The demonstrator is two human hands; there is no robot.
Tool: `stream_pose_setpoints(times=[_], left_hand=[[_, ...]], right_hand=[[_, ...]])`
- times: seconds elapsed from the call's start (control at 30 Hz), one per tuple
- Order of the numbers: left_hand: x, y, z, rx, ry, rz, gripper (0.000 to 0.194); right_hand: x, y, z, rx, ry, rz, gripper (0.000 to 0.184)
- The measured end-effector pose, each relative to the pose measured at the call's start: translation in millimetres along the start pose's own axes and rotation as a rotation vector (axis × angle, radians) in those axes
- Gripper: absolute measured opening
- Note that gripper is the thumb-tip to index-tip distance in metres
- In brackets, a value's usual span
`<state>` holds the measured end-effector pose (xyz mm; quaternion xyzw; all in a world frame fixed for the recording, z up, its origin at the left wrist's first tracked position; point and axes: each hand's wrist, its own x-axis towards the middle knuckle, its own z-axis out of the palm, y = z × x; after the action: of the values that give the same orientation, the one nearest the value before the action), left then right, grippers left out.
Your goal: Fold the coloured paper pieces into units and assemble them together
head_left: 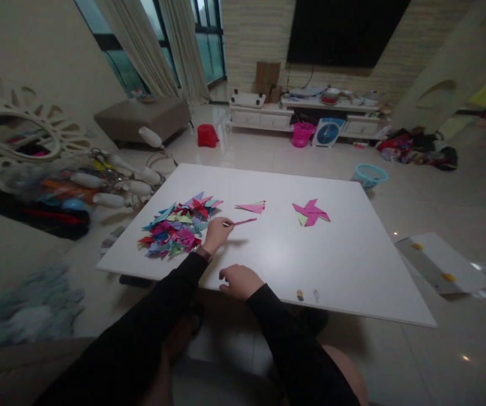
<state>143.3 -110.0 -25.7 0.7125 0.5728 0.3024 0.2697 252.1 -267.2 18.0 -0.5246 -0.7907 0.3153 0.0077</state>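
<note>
My left hand (217, 235) is closed, pinching the end of a thin pink folded paper strip (246, 221) held a little above the white table. To its left lies a heap of folded paper pieces (175, 228) in red, purple, blue and green. Just beyond the strip, a small fan of pink and pale green folded papers (252, 207) rests on the table. My right hand (241, 282) hovers by the table's near edge, fingers loosely curled and apart, with nothing visible in it. Farther right lies a pink and green paper pinwheel shape (311, 213).
Two small items, a yellowish one (300, 295) and a pale one (316, 296), lie near the front edge of the white table (344, 254). A lamp with several white shades (135, 189) stands against the left side. A blue basket (370, 176) and white box (441, 265) sit right.
</note>
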Motion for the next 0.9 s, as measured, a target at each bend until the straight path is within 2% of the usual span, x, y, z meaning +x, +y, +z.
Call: stream_pose_setpoints(times=[0.13, 0.27, 0.4, 0.53, 0.63, 0.73, 0.83, 0.9], left_hand=[[46.0, 15.2, 35.2, 0.014, 0.027, 0.023, 0.015], [80.0, 17.6, 72.2, 0.031, 0.051, 0.014, 0.020], [94.3, 10.7, 100.2, 0.041, 0.032, 0.021, 0.028], [94.9, 4.1, 113.3, 0.068, -0.020, 0.041, 0.037], [91.2, 4.7, 111.8, 0.093, -0.074, 0.072, 0.049], [86.2, 11.6, 98.5, 0.118, -0.110, 0.116, 0.047], [82.3, 16.8, 68.9, 0.147, -0.115, 0.151, 0.037], [83.2, 12.1, 37.9, 0.170, -0.086, 0.176, 0.031]], right_hand=[[-0.9, -4.1, 1.6, -0.002, -0.013, 0.003, 0.036], [-1.6, -2.1, -0.5, -0.047, -0.045, 0.044, 0.036], [1.1, 1.4, -0.5, -0.036, -0.061, 0.053, 0.036], [5.9, 2.7, 0.2, -0.029, -0.099, 0.060, 0.038], [10.7, 2.2, 2.6, -0.036, -0.123, 0.062, 0.039], [16.0, 0.5, 7.2, -0.045, -0.140, 0.053, 0.039], [20.1, -1.8, 12.0, -0.060, -0.152, 0.045, 0.038], [21.6, -3.2, 13.8, -0.069, -0.154, 0.044, 0.038]])
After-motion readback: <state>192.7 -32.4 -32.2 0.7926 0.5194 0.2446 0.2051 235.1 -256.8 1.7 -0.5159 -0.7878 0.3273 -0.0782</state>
